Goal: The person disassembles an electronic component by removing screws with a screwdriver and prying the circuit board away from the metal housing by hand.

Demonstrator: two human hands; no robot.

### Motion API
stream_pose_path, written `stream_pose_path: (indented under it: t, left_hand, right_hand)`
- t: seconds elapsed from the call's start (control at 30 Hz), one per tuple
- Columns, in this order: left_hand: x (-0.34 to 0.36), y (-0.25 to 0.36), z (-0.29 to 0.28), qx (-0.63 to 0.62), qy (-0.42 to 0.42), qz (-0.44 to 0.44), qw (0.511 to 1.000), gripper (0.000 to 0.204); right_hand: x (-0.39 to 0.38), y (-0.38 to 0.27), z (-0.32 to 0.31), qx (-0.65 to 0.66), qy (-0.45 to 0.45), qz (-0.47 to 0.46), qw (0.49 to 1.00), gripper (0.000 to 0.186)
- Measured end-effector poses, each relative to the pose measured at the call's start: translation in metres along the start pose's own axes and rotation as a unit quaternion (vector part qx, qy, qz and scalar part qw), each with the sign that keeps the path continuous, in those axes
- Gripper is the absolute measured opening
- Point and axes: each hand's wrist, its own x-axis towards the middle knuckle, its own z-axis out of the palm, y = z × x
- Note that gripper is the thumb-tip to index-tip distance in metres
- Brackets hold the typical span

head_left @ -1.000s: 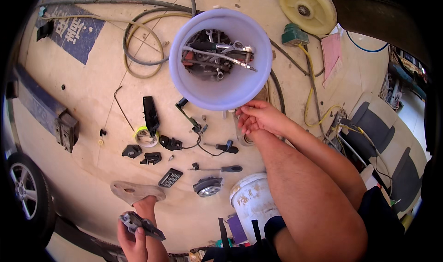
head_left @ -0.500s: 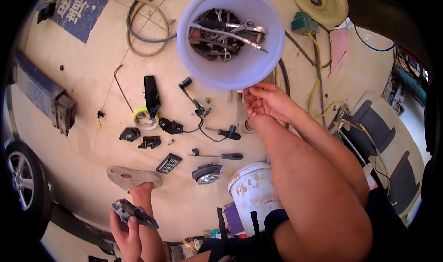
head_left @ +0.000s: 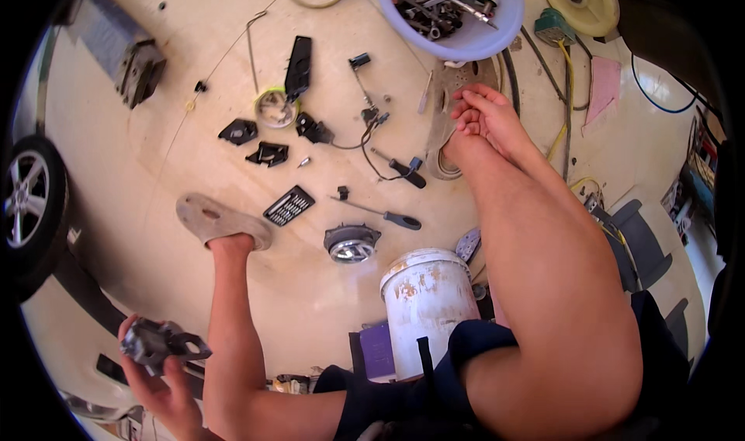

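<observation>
My left hand [head_left: 169, 390] is closed around a grey metal housing with a flat, holed bracket [head_left: 161, 345], above the floor beside my left shin. My right hand [head_left: 490, 116] hangs by my right ankle, fingers loosely bent and apart, with nothing visible in it. It is nearest to my right clog [head_left: 445, 146]. Between my feet lie a screwdriver with a grey handle [head_left: 402, 220] and another with a black handle [head_left: 409, 174]. Around them are a slotted black plate [head_left: 289, 206], a round black part with a shiny face [head_left: 351, 244] and a wired black part [head_left: 370, 118].
A pale purple bucket [head_left: 466, 50] of wrenches and ratchets stands at the far side. Near me is a paint-stained white bucket [head_left: 427, 309]. A tape roll [head_left: 276, 108] and black plastic covers [head_left: 298, 72] lie at left centre. Farther left stands a wheel [head_left: 35, 208]; cables [head_left: 547, 64] run at right.
The view has shifted, so the floor things and the purple bucket sit higher in the picture. My left hand has turned the metal housing and moved left. My right hand has come away from the bucket.
</observation>
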Motion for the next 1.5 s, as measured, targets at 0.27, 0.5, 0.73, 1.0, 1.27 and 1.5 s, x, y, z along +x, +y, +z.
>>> stream_pose_path:
  t: [0.27,0.5,0.73,1.0,1.27,1.5]
  left_hand:
    - [-0.03,-0.08,-0.094,0.11,0.219,-0.108,0.963,0.051]
    - [0.013,-0.199,-0.009,-0.089,0.085,-0.125,0.985,0.029]
    - [0.03,-0.237,0.101,-0.336,0.038,-0.22,0.915,0.03]
    - [0.057,-0.28,0.161,-0.449,-0.064,-0.231,0.861,0.029]
    - [0.075,-0.288,0.196,-0.502,0.024,-0.25,0.828,0.026]
    - [0.079,-0.3,0.201,-0.504,0.043,-0.264,0.821,0.033]
  right_hand:
    - [-0.001,0.006,0.008,-0.024,0.036,-0.035,0.998,0.02]
    - [-0.007,0.004,0.024,-0.188,0.01,-0.038,0.981,0.017]
    - [-0.036,-0.017,0.047,-0.634,-0.154,-0.063,0.756,0.022]
    - [-0.069,-0.023,0.065,-0.889,0.024,0.17,0.425,0.1]
    - [-0.029,0.033,0.034,-0.809,0.174,0.025,0.562,0.08]
    - [-0.019,0.036,0.033,-0.744,0.249,-0.05,0.619,0.099]
